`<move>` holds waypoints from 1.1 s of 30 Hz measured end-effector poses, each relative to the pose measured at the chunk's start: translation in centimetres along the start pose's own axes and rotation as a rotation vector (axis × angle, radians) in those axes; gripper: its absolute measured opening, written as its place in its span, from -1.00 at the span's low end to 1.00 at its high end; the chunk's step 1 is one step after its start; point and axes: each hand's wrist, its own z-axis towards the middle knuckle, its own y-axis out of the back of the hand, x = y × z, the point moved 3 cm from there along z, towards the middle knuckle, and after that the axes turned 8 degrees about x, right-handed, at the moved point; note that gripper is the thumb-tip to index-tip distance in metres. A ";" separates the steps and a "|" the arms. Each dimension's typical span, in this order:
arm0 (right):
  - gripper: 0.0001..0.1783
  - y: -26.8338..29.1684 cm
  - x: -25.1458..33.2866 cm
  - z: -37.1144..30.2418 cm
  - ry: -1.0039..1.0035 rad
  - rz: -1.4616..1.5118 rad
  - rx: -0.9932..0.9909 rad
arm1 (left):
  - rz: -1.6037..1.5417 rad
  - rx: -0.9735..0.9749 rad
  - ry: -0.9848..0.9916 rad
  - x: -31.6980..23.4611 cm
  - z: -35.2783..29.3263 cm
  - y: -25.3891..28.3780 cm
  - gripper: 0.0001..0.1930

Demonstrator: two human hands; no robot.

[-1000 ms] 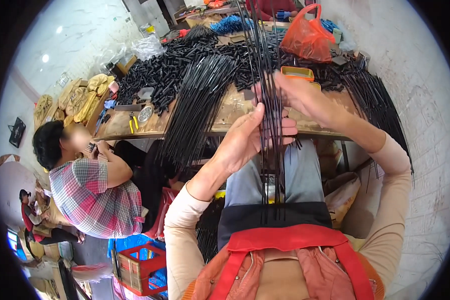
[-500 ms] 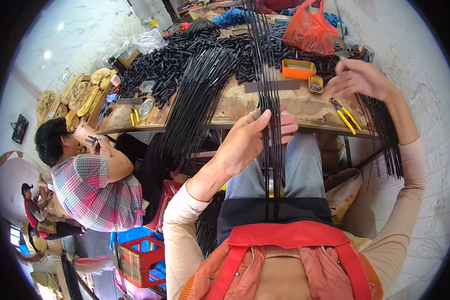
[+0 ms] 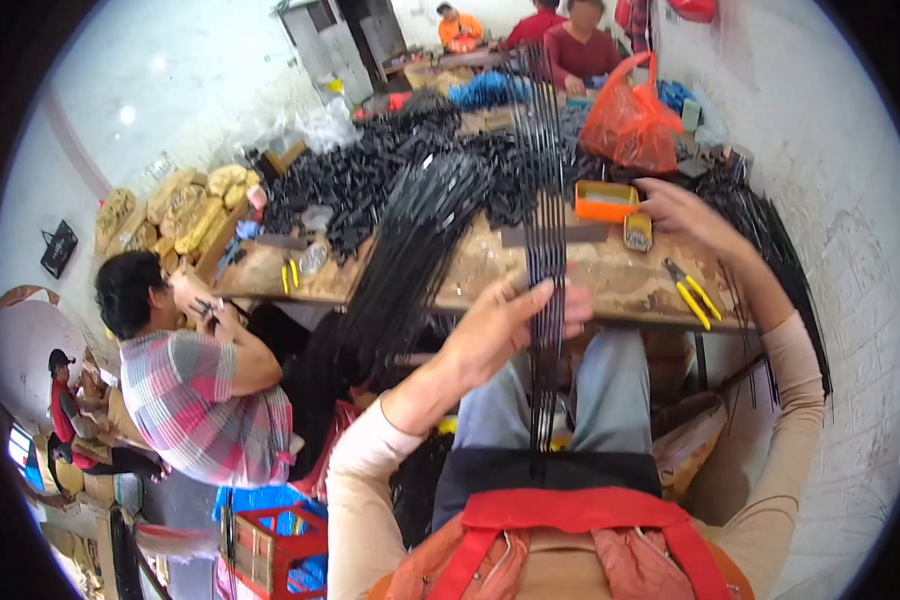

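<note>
My left hand (image 3: 502,325) is closed round a bundle of long thin black rods (image 3: 544,225). They stand nearly upright over my lap, thumb in front and fingertips showing on the right side. My right hand (image 3: 688,214) is at the right end of an orange open box (image 3: 605,210), beside a small tin (image 3: 638,235) of tiny pieces. Its fingers are blurred and partly hidden, so whether they hold anything cannot be made out. Yellow-handled cutting pliers (image 3: 690,296) lie on the bench, nearer to me than the tin.
A large pile of black rods (image 3: 410,230) overhangs the bench edge (image 3: 460,297) at left. More rods (image 3: 785,265) hang off at right. Short black parts (image 3: 340,175) cover the back, near an orange plastic bag (image 3: 632,125). A co-worker in plaid (image 3: 205,375) sits at left.
My right hand has moved left to the orange box and tin. My left hand keeps its hold on the rods. The view has tilted up, showing more people beyond the bench.
</note>
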 end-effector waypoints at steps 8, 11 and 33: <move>-0.37 -15.2 11.7 6.1 0.045 0.932 0.298 | -0.096 0.028 0.072 0.4 0.1 1.4 -0.51; -0.55 -16.2 12.7 5.0 0.076 0.680 0.314 | -0.049 0.092 0.029 -0.2 0.3 1.6 -0.54; -0.75 -18.4 -2.9 7.0 0.126 0.056 0.032 | 0.292 -0.182 -0.023 4.3 16.5 22.5 -0.56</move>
